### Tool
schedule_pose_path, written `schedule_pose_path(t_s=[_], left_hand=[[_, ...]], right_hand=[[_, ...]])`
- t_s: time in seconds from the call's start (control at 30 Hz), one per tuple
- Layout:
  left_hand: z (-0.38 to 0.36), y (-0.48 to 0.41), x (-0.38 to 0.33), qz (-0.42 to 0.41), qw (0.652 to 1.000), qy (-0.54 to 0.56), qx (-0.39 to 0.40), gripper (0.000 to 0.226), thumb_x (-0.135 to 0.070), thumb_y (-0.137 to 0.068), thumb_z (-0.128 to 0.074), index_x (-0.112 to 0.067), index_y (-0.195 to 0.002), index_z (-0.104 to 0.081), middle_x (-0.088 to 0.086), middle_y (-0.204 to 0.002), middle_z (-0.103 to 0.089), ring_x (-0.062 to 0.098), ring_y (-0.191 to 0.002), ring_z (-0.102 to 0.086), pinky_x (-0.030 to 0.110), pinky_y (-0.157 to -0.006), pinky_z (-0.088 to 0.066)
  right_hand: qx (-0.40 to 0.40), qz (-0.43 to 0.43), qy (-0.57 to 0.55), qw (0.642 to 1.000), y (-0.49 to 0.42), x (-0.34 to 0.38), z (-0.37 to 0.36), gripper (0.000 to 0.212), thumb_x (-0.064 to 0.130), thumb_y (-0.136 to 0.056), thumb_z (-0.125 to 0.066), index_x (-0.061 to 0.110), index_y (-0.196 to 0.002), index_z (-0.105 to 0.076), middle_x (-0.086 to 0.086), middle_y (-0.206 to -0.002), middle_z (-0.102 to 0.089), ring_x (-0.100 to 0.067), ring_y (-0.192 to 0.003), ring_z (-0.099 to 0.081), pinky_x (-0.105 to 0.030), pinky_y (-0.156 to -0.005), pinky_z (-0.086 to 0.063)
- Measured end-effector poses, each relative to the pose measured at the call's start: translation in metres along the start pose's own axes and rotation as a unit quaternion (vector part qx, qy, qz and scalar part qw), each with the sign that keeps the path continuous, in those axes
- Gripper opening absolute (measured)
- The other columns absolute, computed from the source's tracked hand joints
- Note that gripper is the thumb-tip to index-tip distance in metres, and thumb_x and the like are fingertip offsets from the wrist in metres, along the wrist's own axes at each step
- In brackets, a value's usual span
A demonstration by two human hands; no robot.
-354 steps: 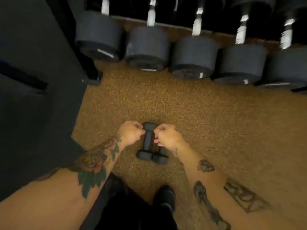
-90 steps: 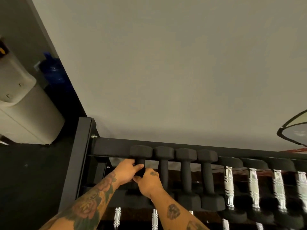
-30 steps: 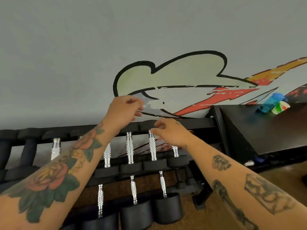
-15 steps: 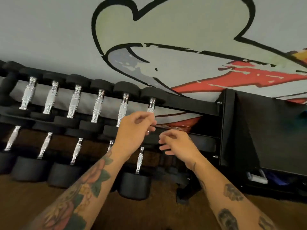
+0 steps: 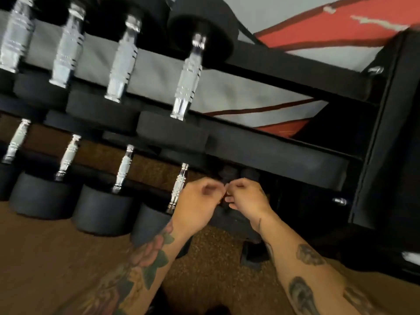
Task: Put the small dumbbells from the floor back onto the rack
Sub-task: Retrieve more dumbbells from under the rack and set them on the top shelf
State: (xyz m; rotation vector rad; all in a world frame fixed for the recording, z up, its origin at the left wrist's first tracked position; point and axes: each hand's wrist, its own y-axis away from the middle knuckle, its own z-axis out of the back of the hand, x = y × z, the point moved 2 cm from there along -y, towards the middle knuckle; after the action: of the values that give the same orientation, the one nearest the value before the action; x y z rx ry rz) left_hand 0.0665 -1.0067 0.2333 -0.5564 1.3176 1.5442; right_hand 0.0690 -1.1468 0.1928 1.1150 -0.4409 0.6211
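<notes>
Two small black dumbbells [image 5: 228, 173] stand side by side in the shadow under the lower rail of the black rack [image 5: 279, 155], near its right end. Only their top heads show, the second one [image 5: 250, 172] just to the right. My left hand [image 5: 197, 202] and my right hand [image 5: 247, 197] are directly in front of them, fingers curled and fingertips almost meeting at the dark handle between them. The hands hide the handles, so I cannot tell whether either hand has a grip.
Chrome-handled dumbbells [image 5: 186, 76] with black heads fill the rack's tiers to the left, and larger ones [image 5: 102, 210] sit low by the brown floor [image 5: 41, 258]. A black upright post [image 5: 384, 133] closes the rack's right end. A painted wall [image 5: 329, 30] is behind.
My view has dropped and moved closer to the rack's right end. Both hands have gone down from the middle tier to the small dumbbells under the lower rail, and their fingers have curled tighter.
</notes>
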Motion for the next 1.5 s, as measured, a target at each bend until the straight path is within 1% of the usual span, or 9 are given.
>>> schedule_pose_path(t_s=[0.2, 0.43, 0.63, 0.9, 1.03, 1.17, 1.27, 1.43, 1.5], left_hand=[[-0.063, -0.091, 0.089, 0.004, 0.99, -0.141, 0.005, 0.025, -0.022, -0.087, -0.066, -0.015, -0.109, -0.076, 0.007, -0.109, -0.078, 0.025, -0.11, -0.07, 0.036, -0.096, -0.052], [-0.101, -0.158, 0.15, 0.04, 0.98, -0.19, 0.052, 0.037, -0.026, -0.085, -0.066, -0.017, -0.121, -0.067, 0.011, -0.115, -0.073, 0.031, -0.112, -0.067, 0.028, -0.084, -0.051], [-0.105, -0.171, 0.165, 0.029, 0.979, -0.187, 0.078, 0.056, -0.023, -0.081, -0.075, -0.018, -0.135, -0.06, 0.01, -0.124, -0.07, 0.03, -0.121, -0.062, 0.034, -0.099, -0.05], [-0.089, -0.153, 0.153, 0.004, 0.98, -0.182, 0.084, 0.05, -0.019, -0.076, -0.081, -0.018, -0.123, -0.066, 0.002, -0.103, -0.071, 0.019, -0.098, -0.066, 0.016, -0.071, -0.042], [-0.075, -0.128, 0.129, -0.032, 0.984, -0.146, 0.093, 0.051, -0.022, -0.076, -0.082, -0.02, -0.124, -0.065, -0.005, -0.098, -0.069, 0.013, -0.096, -0.066, 0.008, -0.071, -0.043], [-0.048, -0.087, 0.102, -0.02, 0.994, -0.016, 0.107, 0.072, -0.014, -0.071, -0.086, -0.021, -0.137, -0.056, -0.003, -0.116, -0.073, 0.008, -0.109, -0.07, 0.026, -0.098, -0.053], [-0.014, -0.041, 0.082, 0.027, 0.992, 0.058, 0.104, 0.067, 0.005, -0.08, -0.076, -0.024, -0.134, -0.049, -0.009, -0.105, -0.069, -0.019, -0.078, -0.068, 0.005, -0.066, -0.052], [0.061, 0.038, 0.068, 0.086, 0.983, 0.147, 0.074, 0.044, 0.01, -0.083, -0.071, -0.015, -0.12, -0.067, -0.004, -0.093, -0.079, -0.005, -0.07, -0.071, 0.01, -0.055, -0.051], [0.097, 0.07, 0.063, 0.087, 0.982, 0.161, 0.039, 0.045, 0.011, -0.084, -0.07, -0.011, -0.122, -0.068, 0.003, -0.1, -0.077, -0.003, -0.065, -0.069, 0.012, -0.054, -0.05]], right_hand=[[-0.019, -0.024, 0.001, 1.0, -0.118, -0.064, -0.032, 0.036, 0.029, -0.102, -0.06, 0.009, -0.072, -0.063, -0.012, -0.08, -0.063, -0.033, -0.079, -0.065, -0.044, -0.078, -0.054], [0.009, -0.09, -0.136, 0.987, -0.192, -0.102, -0.071, 0.042, 0.029, -0.101, -0.065, 0.004, -0.135, -0.067, -0.017, -0.127, -0.074, -0.039, -0.114, -0.072, -0.042, -0.075, -0.058], [-0.002, -0.071, -0.177, 0.982, -0.208, -0.111, -0.079, 0.038, 0.021, -0.1, -0.07, 0.0, -0.131, -0.064, -0.023, -0.129, -0.071, -0.044, -0.118, -0.071, -0.044, -0.072, -0.061], [-0.012, -0.04, -0.184, 0.982, -0.182, -0.11, -0.079, 0.033, 0.031, -0.086, -0.076, 0.011, -0.112, -0.07, -0.021, -0.128, -0.071, -0.043, -0.111, -0.073, -0.065, -0.082, -0.066], [-0.014, -0.014, -0.197, 0.98, -0.142, -0.098, -0.061, 0.022, 0.019, -0.095, -0.073, 0.006, -0.113, -0.072, -0.024, -0.117, -0.077, -0.035, -0.093, -0.073, -0.04, -0.053, -0.056], [0.003, -0.014, -0.192, 0.981, -0.088, -0.083, -0.056, 0.019, 0.024, -0.088, -0.077, 0.019, -0.107, -0.076, -0.014, -0.114, -0.081, -0.033, -0.105, -0.077, -0.055, -0.083, -0.065], [0.054, -0.001, -0.179, 0.982, -0.038, -0.063, -0.063, 0.011, 0.02, -0.089, -0.077, 0.023, -0.099, -0.077, -0.01, -0.11, -0.083, -0.029, -0.105, -0.079, -0.053, -0.093, -0.066], [0.14, 0.033, -0.099, 0.985, 0.027, -0.034, -0.107, 0.077, 0.05, -0.057, -0.083, 0.026, -0.129, -0.073, -0.004, -0.128, -0.08, -0.023, -0.117, -0.076, -0.05, -0.104, -0.062], [0.187, 0.048, -0.066, 0.979, 0.057, -0.015, -0.129, 0.071, 0.046, -0.061, -0.082, 0.023, -0.128, -0.073, -0.005, -0.125, -0.081, -0.023, -0.117, -0.077, -0.053, -0.104, -0.062]])
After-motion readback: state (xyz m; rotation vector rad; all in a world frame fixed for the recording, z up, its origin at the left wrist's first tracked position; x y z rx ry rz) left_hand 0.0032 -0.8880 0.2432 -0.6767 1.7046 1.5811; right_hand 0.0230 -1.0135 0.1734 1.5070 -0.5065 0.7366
